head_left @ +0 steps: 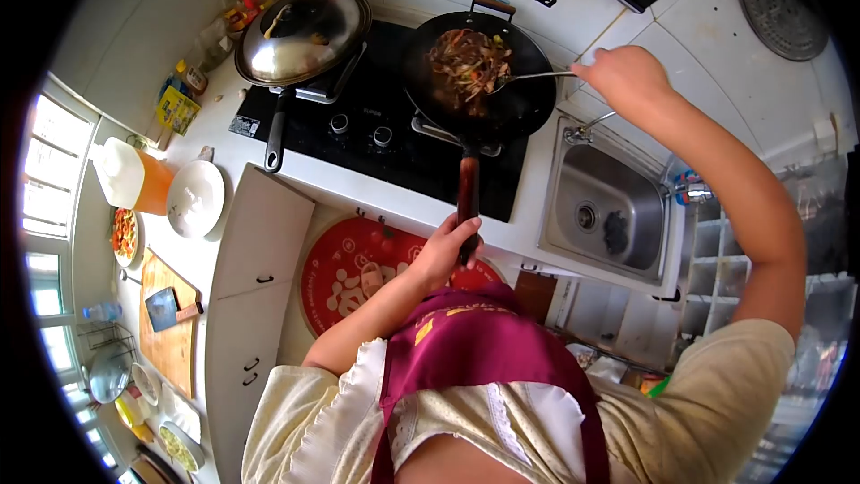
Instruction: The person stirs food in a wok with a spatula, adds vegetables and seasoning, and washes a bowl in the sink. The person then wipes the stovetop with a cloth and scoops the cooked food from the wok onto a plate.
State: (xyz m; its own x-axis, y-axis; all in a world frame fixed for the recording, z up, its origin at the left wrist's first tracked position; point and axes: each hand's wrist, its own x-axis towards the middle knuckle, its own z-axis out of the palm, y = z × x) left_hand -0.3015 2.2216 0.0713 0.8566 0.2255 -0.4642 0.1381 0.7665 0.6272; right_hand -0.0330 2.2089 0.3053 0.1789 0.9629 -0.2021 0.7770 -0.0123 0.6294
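Observation:
My left hand [446, 246] is closed around the wooden handle [468, 184] of a black wok [533, 108], which sits on the right burner. Above the wok's right side, my right hand [627, 76] grips a long-handled metal spatula [542, 75]. Its head reaches into the food and is partly covered, so its exact shape is unclear. Brown, glossy strips of stir-fried food [470, 63] lie in the upper middle of the wok, with some pale and greenish pieces among them.
A lidded pan [305, 36] occupies the left burner of the black stove [358, 99]. To the right is a steel sink [605, 206] with a tap. The left counter holds a white plate [195, 199], an orange-filled jug [134, 177], and a cleaver [163, 309] on a cutting board [170, 350].

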